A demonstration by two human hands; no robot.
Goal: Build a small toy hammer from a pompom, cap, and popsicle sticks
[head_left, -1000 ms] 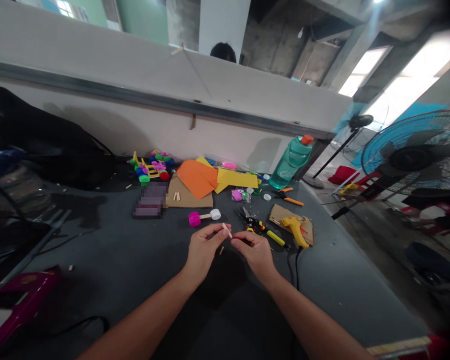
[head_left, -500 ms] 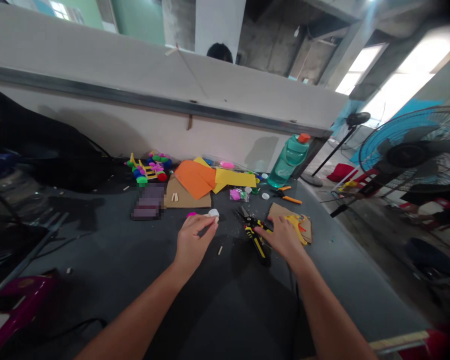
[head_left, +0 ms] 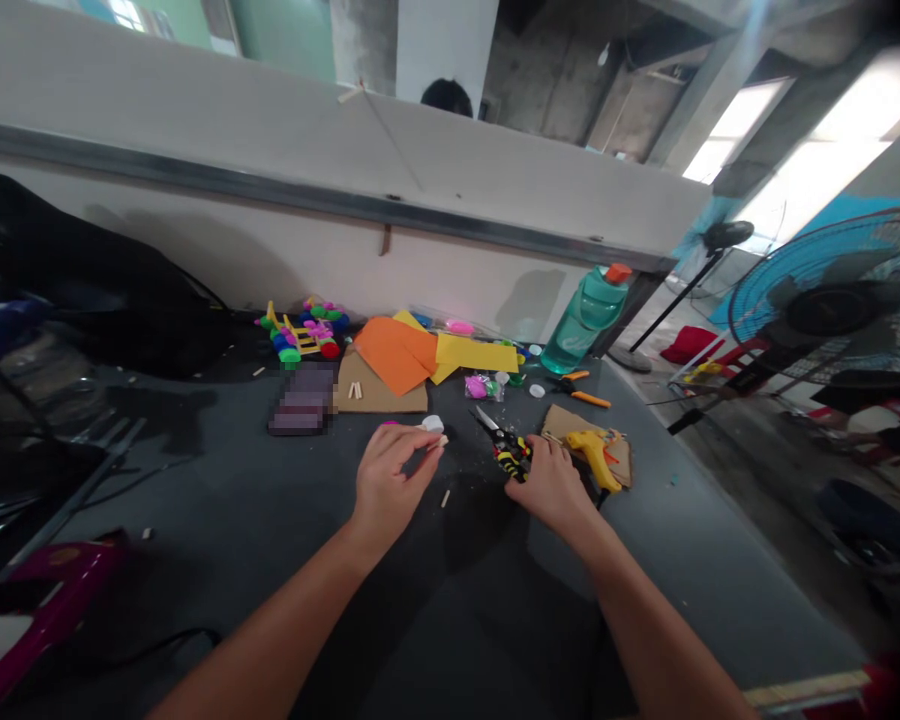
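Note:
My left hand (head_left: 392, 473) pinches a small pale wooden stick (head_left: 441, 441) between thumb and fingertips, above the dark table. My right hand (head_left: 553, 482) is wrapped round the black and yellow handles of the pruning shears (head_left: 508, 445), whose pointed blades face away to the left. Below the left fingertips lies another short wooden stick (head_left: 445, 498). A white cap-like piece (head_left: 433, 424) is just beyond the left fingers. Right of the shears, a yellow glue gun (head_left: 592, 455) rests on a piece of cardboard (head_left: 559, 422).
Orange paper (head_left: 394, 355) and yellow paper (head_left: 476, 353) lie toward the back, partly over cardboard (head_left: 371, 398) with short sticks. A teal bottle (head_left: 585, 320) stands at the back right, near orange-handled pliers (head_left: 581, 390). A colourful model (head_left: 304, 335) and blurred dark phone-like rectangle (head_left: 300, 402) sit left.
My right hand has closed round the shears' handles, where before it lay loosely over them near the glue gun. My left hand keeps its pinch on the stick.

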